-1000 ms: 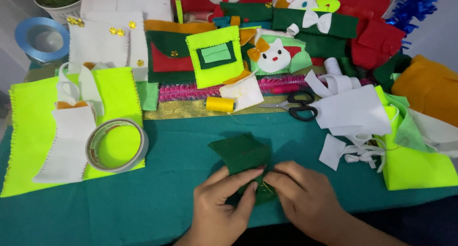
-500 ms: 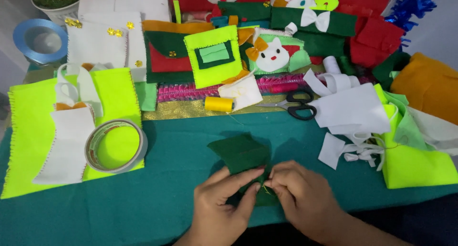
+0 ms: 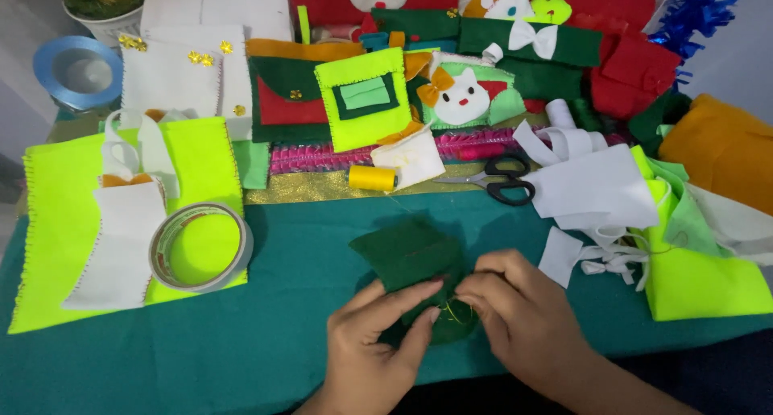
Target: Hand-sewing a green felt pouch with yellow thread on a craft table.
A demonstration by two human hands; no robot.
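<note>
Teal cloth over a table, crowded with felt along the far edge. Near the front edge, at centre: dark green felt, folded, lower part hidden under both hands. Left hand pressing down on it, fingers together, fingertips on the felt's lower edge. Right hand meeting it from the other side, thumb and forefinger pinched at a yellow thread on the felt; needle, if any, too small to make out. Wrists cut off by the bottom of the view.

Outward, left: tape roll lying flat on a neon yellow sheet, neon showing through its hole; white strip just beside it. Behind the felt: yellow spool on a gold band, black scissors near it, blades partly under white scraps. Right: neon pouch, mouth turned away, contents hidden.

Far row: neon pocket with a green patch; red-and-green pouch flap closed, inside not visible; cat-face piece; red felt, stacked. Far left: blue ribbon reel, and a pot holding a yellow flower, cut off by the top edge. Blue tinsel in the right corner, partly out of view.
</note>
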